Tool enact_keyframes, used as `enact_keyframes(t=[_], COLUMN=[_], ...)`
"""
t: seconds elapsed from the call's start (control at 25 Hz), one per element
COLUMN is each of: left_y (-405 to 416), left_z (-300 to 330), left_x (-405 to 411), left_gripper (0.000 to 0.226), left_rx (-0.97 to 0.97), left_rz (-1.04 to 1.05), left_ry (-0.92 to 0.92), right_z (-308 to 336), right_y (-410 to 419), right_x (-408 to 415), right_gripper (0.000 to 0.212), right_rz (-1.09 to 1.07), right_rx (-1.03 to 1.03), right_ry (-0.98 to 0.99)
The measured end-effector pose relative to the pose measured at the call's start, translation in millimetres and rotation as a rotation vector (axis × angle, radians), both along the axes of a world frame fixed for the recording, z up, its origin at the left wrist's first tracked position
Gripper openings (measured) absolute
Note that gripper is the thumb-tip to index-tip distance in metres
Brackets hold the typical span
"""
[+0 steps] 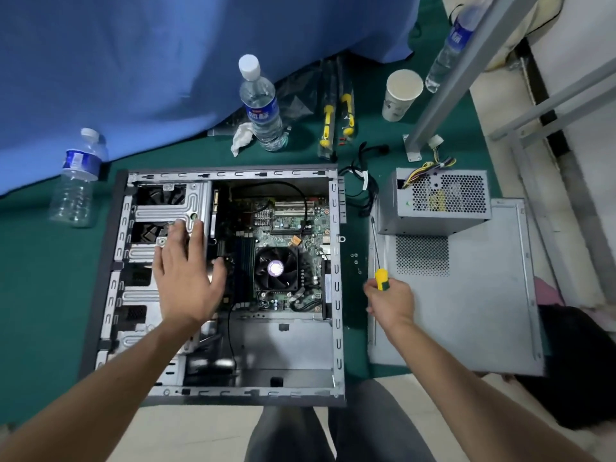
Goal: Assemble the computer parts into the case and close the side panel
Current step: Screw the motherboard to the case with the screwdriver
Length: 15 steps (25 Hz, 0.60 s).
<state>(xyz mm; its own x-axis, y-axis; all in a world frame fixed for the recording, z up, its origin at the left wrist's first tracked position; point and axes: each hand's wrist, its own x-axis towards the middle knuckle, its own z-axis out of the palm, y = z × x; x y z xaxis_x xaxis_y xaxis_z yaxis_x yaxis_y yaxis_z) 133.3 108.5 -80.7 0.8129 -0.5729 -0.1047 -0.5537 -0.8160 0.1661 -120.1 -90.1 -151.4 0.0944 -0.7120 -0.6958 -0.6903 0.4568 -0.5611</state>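
The open computer case (336,328) lies on its side on the green table. Inside it sits the motherboard (290,225) with a black CPU fan (276,269). My left hand (186,271) is spread flat, fingers straight, over the silver drive cage (160,208) at the case's left. My right hand (388,301) grips a yellow-handled screwdriver (378,255) just right of the case, its shaft pointing away from me. The grey power supply (436,201) stands on the detached side panel (466,295), which lies right of the case.
Two water bottles (261,105) (78,181) and a paper cup (401,95) stand behind the case. Two more screwdrivers (336,111) in packaging lie at the back. Small screws (356,261) sit between case and panel. A metal frame post (443,88) rises at the right.
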Motion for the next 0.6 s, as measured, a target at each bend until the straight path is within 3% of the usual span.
enact_keyframes(t=[0.24,0.52,0.6], left_y=[-1,0,0], left_z=[-2,-4,-4], left_x=[-1,1,0], left_gripper=[0.072,0.072,0.072], left_rx=[-0.007,-0.017,-0.028], left_rz=[0.004,0.001,0.002], left_ry=[-0.007,-0.015,-0.013], right_z=[-3,-18,-22], right_y=[21,39,40], right_x=[-17,-18,-12], right_gripper=[0.013,0.006,0.014], right_rz=[0.137,0.104,0.142], right_rx=[0.076,0.109,0.132], right_ry=[0.068,0.042,0.062])
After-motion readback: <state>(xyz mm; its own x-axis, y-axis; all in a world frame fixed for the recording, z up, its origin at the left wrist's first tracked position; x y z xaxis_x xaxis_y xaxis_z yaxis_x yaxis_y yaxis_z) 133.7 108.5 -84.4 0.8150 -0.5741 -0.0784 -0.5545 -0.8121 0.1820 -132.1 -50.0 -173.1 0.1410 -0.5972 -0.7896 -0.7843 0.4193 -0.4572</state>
